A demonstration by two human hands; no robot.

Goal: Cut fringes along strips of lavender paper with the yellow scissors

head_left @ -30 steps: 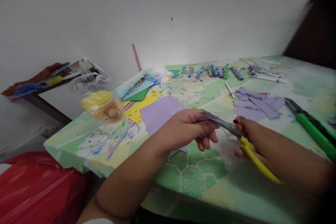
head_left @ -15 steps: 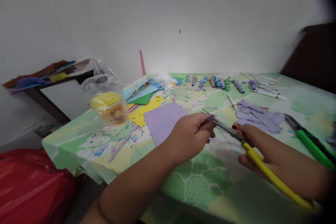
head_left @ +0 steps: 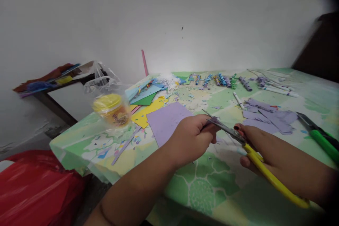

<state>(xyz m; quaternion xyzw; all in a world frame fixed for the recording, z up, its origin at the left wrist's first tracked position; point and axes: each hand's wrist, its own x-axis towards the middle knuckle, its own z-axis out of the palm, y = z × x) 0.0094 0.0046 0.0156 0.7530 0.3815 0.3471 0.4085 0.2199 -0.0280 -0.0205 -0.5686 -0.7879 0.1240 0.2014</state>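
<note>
My left hand [head_left: 194, 137] pinches a small piece of purple paper [head_left: 215, 119] whose edge is cut into fringe. My right hand [head_left: 254, 141] is closed on yellow-handled scissors [head_left: 255, 157]; their blades are parted and reach to the paper at my left fingertips. Most of the paper is hidden inside my left fingers. Beyond my left hand lies a purple sheet [head_left: 166, 118]. Several fringed purple strips [head_left: 267, 114] are piled past my right hand.
A green-handled cutting tool [head_left: 321, 139] lies at the right. Rolled fringed papers [head_left: 225, 80], markers [head_left: 278, 91], white string [head_left: 167, 82] and coloured sheets [head_left: 147, 113] spread across the back. A bagged yellow-lidded tub [head_left: 111, 111] stands left, above a red plastic bag [head_left: 34, 187].
The scissor blades have opened wider at the paper, and the yellow handles have shifted slightly. My left hand keeps its grip on the paper. The view has turned slightly.
</note>
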